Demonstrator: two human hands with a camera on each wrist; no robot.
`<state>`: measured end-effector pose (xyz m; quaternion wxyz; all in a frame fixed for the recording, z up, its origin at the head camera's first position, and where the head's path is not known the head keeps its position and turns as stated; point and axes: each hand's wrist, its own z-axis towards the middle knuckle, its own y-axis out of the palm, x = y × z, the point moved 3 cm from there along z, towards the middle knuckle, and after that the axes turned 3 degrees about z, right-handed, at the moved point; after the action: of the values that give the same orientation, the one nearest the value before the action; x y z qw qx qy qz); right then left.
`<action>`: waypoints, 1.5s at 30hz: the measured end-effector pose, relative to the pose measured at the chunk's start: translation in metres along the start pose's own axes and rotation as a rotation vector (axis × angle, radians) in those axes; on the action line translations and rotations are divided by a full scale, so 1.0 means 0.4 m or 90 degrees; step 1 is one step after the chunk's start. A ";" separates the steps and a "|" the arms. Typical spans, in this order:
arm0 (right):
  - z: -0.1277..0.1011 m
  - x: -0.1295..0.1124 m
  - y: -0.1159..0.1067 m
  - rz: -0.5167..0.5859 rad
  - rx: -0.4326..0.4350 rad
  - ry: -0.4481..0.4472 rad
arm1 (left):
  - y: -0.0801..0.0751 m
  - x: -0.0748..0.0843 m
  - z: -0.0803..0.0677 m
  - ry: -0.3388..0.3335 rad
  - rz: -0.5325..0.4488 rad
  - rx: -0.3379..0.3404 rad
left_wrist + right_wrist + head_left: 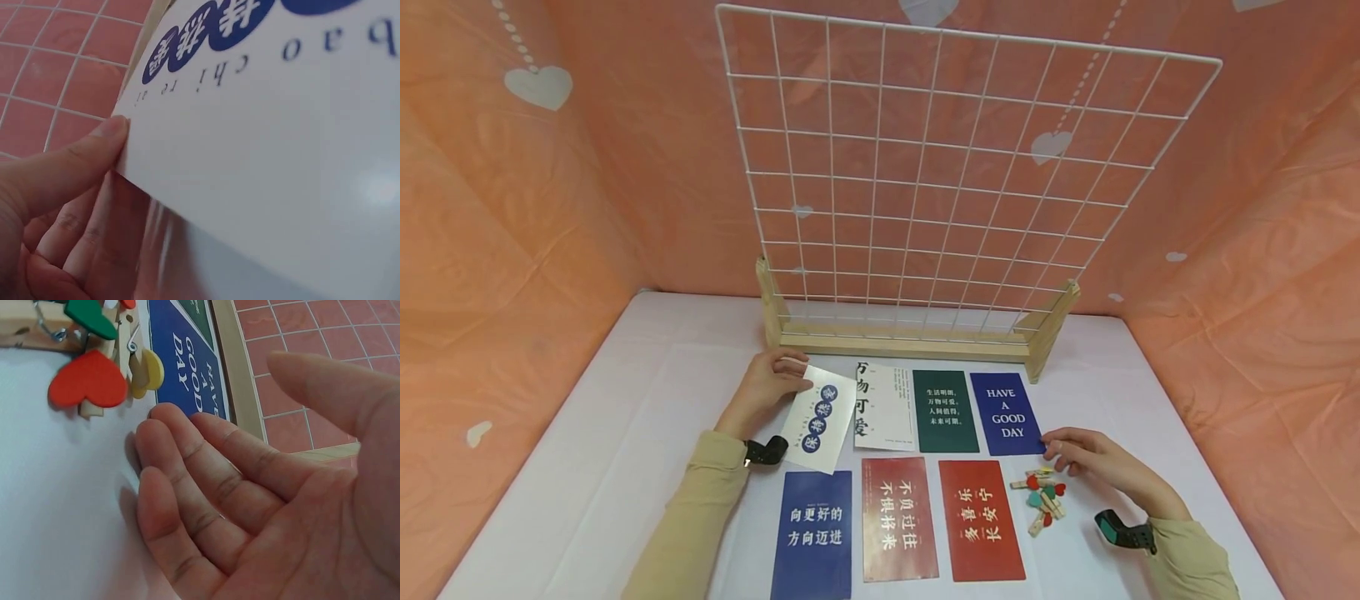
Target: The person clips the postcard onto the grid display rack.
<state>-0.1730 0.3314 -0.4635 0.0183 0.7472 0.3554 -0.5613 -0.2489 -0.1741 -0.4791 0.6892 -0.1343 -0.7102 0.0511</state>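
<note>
- The white card (820, 421) with blue round marks is pinched at its upper corner by the left hand (765, 387), thumb on the face and fingers behind, as the left wrist view shows; it is lifted at a tilt, its lower edge over the top of the blue card (813, 533). Held by a corner like this, the printed face stays readable.
- The card looks thin, stiff and glossy, with a sheen on its surface, a flat rectangle.
- The right hand (1086, 457) lies relaxed and holds nothing, its fingertips resting on the table (625, 417) just beside a small heap of wooden clips (1043, 493) topped with red, green and yellow hearts; it sits within easy reach of them.
- Six more cards lie flat in two rows: a white one (883, 408), a dark green one (945, 411) and a navy "HAVE A GOOD DAY" card (1006, 413) behind; the blue card, a maroon one (898, 517) and a red one (981, 519) in front.
- Behind them stands a white wire grid (940, 167), upright in a pale wooden base (910, 342), its open squares bare.
- The table wears a smooth white cover; crinkled pink sheeting (550, 233) with white hearts walls it in.
</note>
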 end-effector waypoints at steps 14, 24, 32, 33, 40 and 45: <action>0.000 -0.001 -0.002 0.021 -0.008 -0.001 | -0.052 0.020 -0.003 -0.020 0.053 0.036; 0.001 0.003 0.000 -0.008 -0.009 -0.022 | -0.077 0.026 -0.032 -0.037 0.023 0.069; 0.003 0.006 0.004 -0.034 -0.022 -0.035 | -0.094 0.037 -0.054 -0.052 -0.030 0.099; 0.003 0.007 0.005 -0.034 -0.022 -0.033 | -0.096 0.038 -0.056 -0.056 -0.033 0.102; 0.005 -0.004 0.015 -0.042 -0.020 -0.049 | -0.103 0.052 -0.065 -0.063 -0.039 0.124; 0.006 -0.006 0.019 -0.043 -0.016 -0.055 | -0.105 0.066 -0.072 -0.073 -0.044 0.140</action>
<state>-0.1711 0.3234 -0.4652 0.0237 0.7097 0.3864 -0.5886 -0.2258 -0.2107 -0.4414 0.6594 -0.0301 -0.7428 0.1124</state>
